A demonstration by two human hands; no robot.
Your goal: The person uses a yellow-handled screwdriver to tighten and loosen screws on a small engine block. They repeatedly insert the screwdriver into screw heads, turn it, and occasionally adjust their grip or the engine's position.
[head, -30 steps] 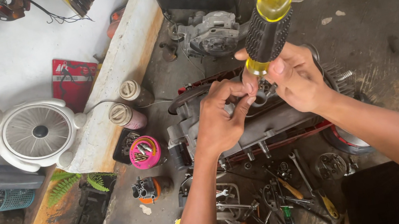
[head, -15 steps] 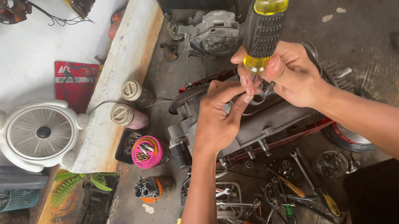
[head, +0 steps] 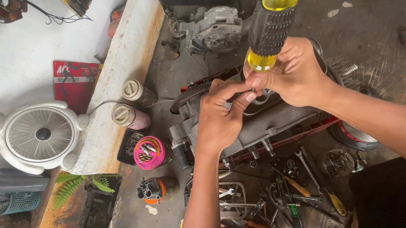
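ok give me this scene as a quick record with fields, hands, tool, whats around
setting: workshop floor beside a low wall ledge
right hand: grips a screwdriver by its shaft, handle pointing up
screwdriver: yellow and black handle, tip hidden behind the fingers
left hand: fingers pinched at the same spot, against the right hand
workpiece: grey metal engine casing under both hands
nearby: pink cup of small parts, two capped cans, white fan
floor below: scattered wrenches and pliers
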